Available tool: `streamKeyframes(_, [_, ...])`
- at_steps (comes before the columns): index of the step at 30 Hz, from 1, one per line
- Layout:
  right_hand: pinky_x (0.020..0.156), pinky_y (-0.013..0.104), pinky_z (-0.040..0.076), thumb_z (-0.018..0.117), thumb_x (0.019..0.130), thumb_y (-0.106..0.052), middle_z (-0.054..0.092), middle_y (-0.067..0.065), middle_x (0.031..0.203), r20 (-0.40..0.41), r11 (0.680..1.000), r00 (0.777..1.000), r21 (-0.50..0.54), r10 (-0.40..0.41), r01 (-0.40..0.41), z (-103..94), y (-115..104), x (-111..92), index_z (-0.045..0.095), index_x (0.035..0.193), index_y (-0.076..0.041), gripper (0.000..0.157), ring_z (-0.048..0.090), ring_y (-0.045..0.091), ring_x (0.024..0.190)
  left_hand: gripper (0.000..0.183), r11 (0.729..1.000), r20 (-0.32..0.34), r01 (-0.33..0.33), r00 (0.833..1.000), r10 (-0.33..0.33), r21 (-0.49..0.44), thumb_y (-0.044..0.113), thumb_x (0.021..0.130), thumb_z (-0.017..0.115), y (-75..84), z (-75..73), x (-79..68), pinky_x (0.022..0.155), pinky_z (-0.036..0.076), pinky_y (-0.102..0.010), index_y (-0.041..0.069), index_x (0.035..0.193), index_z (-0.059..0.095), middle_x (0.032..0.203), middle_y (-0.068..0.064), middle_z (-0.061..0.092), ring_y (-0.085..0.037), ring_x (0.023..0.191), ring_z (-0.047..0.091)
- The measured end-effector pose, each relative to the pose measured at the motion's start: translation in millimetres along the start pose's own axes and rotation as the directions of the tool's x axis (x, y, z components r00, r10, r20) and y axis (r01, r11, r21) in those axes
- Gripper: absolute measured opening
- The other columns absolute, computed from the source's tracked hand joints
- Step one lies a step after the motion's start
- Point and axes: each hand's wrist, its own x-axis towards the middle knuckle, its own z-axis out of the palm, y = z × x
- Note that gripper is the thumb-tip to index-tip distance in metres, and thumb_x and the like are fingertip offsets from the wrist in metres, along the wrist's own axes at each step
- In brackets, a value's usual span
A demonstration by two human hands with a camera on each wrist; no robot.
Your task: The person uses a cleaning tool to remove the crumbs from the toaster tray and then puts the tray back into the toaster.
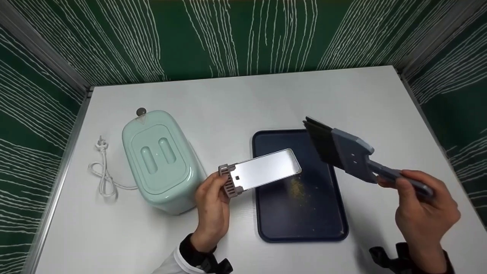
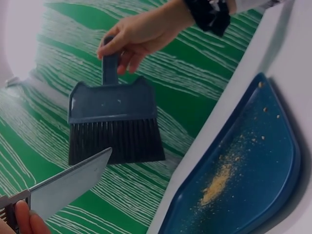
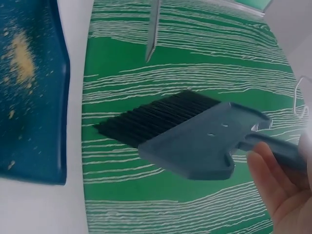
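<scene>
My left hand point(image 1: 212, 212) grips the grey slotted end of a shiny metal crumb tray point(image 1: 268, 169). The tray's flat plate reaches over a dark blue serving tray point(image 1: 296, 224), where yellowish crumbs point(image 1: 296, 189) lie scattered. In my right hand point(image 1: 428, 213) is the handle of a blue-grey hand brush point(image 1: 352, 152). Its black bristles point(image 3: 161, 117) point toward the left and stand apart from the metal plate. The left wrist view shows the brush point(image 2: 114, 100) held up beyond the plate point(image 2: 73, 187).
A mint-green toaster point(image 1: 163, 179) with a lidded top stands left of my left hand. Its white cord and plug point(image 1: 104, 167) lie on the white table point(image 1: 236, 110) farther left. Green walls point(image 1: 243, 38) with white streaks enclose the back and sides.
</scene>
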Motion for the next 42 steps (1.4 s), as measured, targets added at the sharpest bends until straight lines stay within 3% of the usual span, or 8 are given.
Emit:
streamKeyframes(7, [0.081, 0.017, 0.057, 0.078, 0.090, 0.005, 0.075, 0.029, 0.095, 0.049, 0.996, 0.995, -0.031, -0.085, 0.086, -3.4, 7.2, -0.2, 0.063, 0.098, 0.029, 0.029, 0.077, 0.012, 0.085, 0.029, 1.000, -0.003, 0.004, 1.000, -0.004, 0.008, 0.001, 0.100, 0.048, -1.7, -0.6, -1.0, 0.078, 0.059, -0.029, -0.016, 0.117, 0.064, 0.108, -0.019, 0.071, -0.020, 0.093, 0.070])
streamKeyframes(13, [0.089, 0.016, 0.055, 0.080, 0.092, -0.012, 0.075, 0.030, 0.101, 0.119, 0.964, 0.984, -0.214, -0.135, 0.158, -13.6, 15.7, -1.9, 0.071, 0.099, 0.021, 0.035, 0.074, 0.007, 0.100, 0.029, 1.000, -0.006, 0.007, 1.000, -0.007, -0.001, 0.002, 0.100, 0.049, -2.2, -1.8, -0.6, 0.077, 0.058, -0.029, -0.016, 0.115, 0.064, 0.109, -0.018, 0.070, -0.020, 0.092, 0.068])
streamKeyframes(18, [0.095, 0.013, 0.050, 0.075, 0.097, -0.034, 0.074, 0.031, 0.105, 0.193, 0.906, 0.975, -0.383, -0.111, 0.179, -24.1, 23.1, -3.8, 0.075, 0.102, 0.015, 0.049, 0.069, 0.000, 0.110, 0.029, 1.000, -0.001, -0.001, 1.000, 0.001, -0.002, 0.001, 0.100, 0.047, -2.1, -3.4, -0.6, 0.078, 0.058, -0.029, -0.016, 0.115, 0.065, 0.108, -0.018, 0.070, -0.020, 0.093, 0.069])
streamKeyframes(29, [0.097, 0.006, 0.043, 0.065, 0.101, -0.049, 0.070, 0.035, 0.113, 0.316, 0.836, 0.948, -0.511, -0.033, 0.199, -67.1, 67.1, -9.1, 0.074, 0.108, 0.016, 0.066, 0.060, -0.006, 0.121, 0.028, 1.000, -0.005, -0.002, 1.000, 0.002, -0.009, 0.001, 0.099, 0.047, -3.5, -6.3, -2.0, 0.080, 0.059, -0.031, -0.015, 0.114, 0.065, 0.107, -0.017, 0.072, -0.021, 0.096, 0.071])
streamKeyframes(32, [0.095, 0.004, 0.041, 0.066, 0.103, -0.040, 0.070, 0.033, 0.118, 0.341, 0.821, 0.940, -0.536, -0.005, 0.199, -80.5, 80.3, -12.7, 0.073, 0.111, 0.015, 0.057, 0.057, -0.008, 0.124, 0.027, 1.000, -0.010, -0.001, 1.000, 0.001, -0.007, 0.001, 0.099, 0.047, -4.3, -6.9, -2.3, 0.079, 0.059, -0.031, -0.015, 0.113, 0.065, 0.106, -0.017, 0.072, -0.021, 0.095, 0.071])
streamKeyframes(35, [0.094, 0.003, 0.040, 0.076, 0.096, -0.006, 0.070, 0.032, 0.121, 0.346, 0.807, 0.938, -0.562, 0.030, 0.181, -89.2, 88.0, -15.9, 0.073, 0.113, 0.015, 0.027, 0.054, -0.010, 0.125, 0.027, 1.000, -0.017, 0.004, 1.000, -0.004, -0.004, 0.000, 0.099, 0.047, -4.9, -7.1, -2.4, 0.079, 0.059, -0.031, -0.014, 0.113, 0.066, 0.106, -0.017, 0.072, -0.021, 0.094, 0.072])
streamKeyframes(36, [0.092, 0.002, 0.039, 0.078, 0.090, 0.004, 0.069, 0.032, 0.121, 0.344, 0.802, 0.938, -0.573, 0.044, 0.172, -91.2, 89.2, -16.6, 0.073, 0.113, 0.015, 0.026, 0.054, -0.011, 0.125, 0.027, 1.000, -0.019, 0.007, 1.000, -0.007, -0.001, 0.000, 0.099, 0.048, -5.2, -7.3, -2.4, 0.079, 0.059, -0.031, -0.014, 0.113, 0.066, 0.106, -0.017, 0.072, -0.021, 0.094, 0.072])
streamKeyframes(42, [0.088, -0.001, 0.037, 0.079, 0.085, 0.012, 0.069, 0.033, 0.122, 0.354, 0.774, 0.928, -0.619, 0.120, 0.136, -98.0, 91.9, -19.2, 0.072, 0.113, 0.016, 0.029, 0.049, -0.018, 0.122, 0.026, 1.000, -0.024, 0.014, 1.000, -0.014, 0.005, -0.001, 0.099, 0.049, -5.8, -7.1, -2.6, 0.079, 0.059, -0.030, -0.015, 0.112, 0.066, 0.106, -0.017, 0.072, -0.022, 0.095, 0.071])
